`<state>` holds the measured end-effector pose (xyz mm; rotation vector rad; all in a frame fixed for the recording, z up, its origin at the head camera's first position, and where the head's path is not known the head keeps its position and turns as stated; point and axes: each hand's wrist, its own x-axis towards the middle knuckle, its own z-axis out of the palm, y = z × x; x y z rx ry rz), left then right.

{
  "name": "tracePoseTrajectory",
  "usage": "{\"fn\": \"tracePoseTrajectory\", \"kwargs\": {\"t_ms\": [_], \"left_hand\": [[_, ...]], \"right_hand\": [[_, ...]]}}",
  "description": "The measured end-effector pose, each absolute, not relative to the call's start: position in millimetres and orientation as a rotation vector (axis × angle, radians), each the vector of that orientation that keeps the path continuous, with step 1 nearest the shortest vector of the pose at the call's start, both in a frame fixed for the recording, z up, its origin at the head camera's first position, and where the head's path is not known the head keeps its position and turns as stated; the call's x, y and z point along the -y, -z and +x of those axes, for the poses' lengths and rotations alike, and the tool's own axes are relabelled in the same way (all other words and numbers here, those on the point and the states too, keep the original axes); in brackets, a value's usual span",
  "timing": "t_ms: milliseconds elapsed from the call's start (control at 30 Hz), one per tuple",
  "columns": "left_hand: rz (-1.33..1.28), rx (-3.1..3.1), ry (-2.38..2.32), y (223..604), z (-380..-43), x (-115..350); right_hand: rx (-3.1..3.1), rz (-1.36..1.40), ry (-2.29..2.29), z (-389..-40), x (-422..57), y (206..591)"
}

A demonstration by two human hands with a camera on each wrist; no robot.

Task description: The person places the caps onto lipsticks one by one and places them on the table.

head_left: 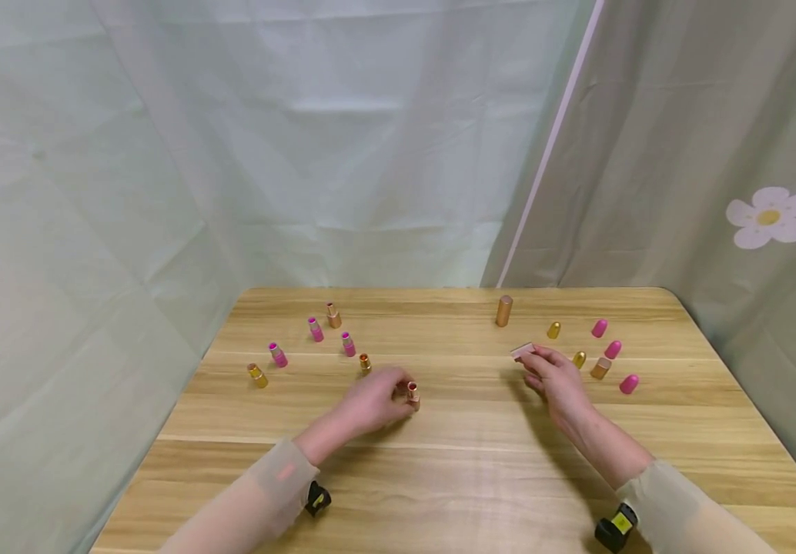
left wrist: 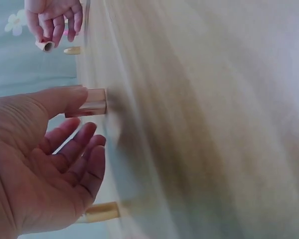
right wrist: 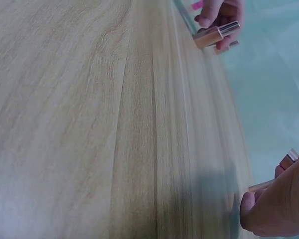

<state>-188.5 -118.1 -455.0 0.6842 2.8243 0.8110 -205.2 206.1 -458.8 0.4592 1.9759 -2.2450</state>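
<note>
My left hand is low over the middle of the table, its thumb and fingers around a rose-gold lipstick tube without a cap. In the left wrist view the thumb lies along this lipstick tube, whose base is right at the tabletop. My right hand pinches a hollow rose-gold cap above the table, held tilted. The open end of that cap shows in the left wrist view. Just beyond my left fingers stands a gold lipstick tube.
Several uncapped tubes stand at left: gold, pink and rose-gold. On the right are a tall rose-gold cylinder, gold caps, pink caps and a rose-gold cap. Curtains hang behind the wooden table.
</note>
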Motion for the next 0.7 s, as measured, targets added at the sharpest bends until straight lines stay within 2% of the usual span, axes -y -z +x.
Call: {"fn": "tracePoseTrajectory", "kwargs": {"t_ms": [233, 700], "left_hand": [[0.623, -2.663, -1.111, 469.2, -191.6, 125.6], [0.627, -2.611, -1.183, 470.8, -191.1, 125.1]], "right_hand": [[-1.950, 0.452, 2.254, -202.8, -207.2, 456.0], [-1.924, 0.458, 2.276, -202.9, -207.0, 456.5]]}}
